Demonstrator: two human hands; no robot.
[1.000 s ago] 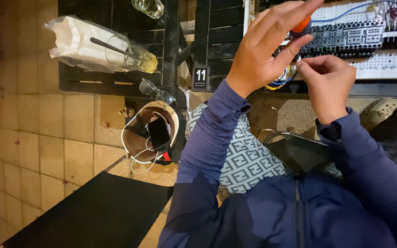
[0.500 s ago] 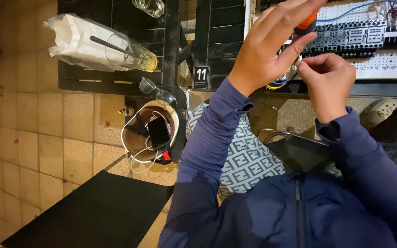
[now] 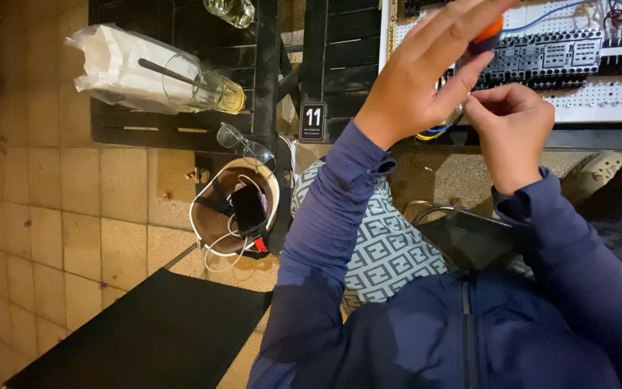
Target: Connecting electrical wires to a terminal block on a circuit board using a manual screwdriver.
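Over the wired panel (image 3: 584, 94), left hand (image 3: 426, 79) grips an orange-handled screwdriver (image 3: 489, 36); right hand (image 3: 516, 130) pinches a wire (image 3: 437, 132).

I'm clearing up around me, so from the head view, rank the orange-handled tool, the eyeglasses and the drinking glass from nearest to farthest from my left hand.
1. Orange-handled tool: held in the left hand.
2. Eyeglasses: lower left, at the table edge.
3. Drinking glass: farther left, on the table.

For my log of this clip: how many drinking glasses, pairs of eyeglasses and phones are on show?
Clear drinking glasses: 2 (tall one with yellow drink; one at top edge)
Clear-framed eyeglasses: 1
Black phone in tan bag: 1
Total: 4
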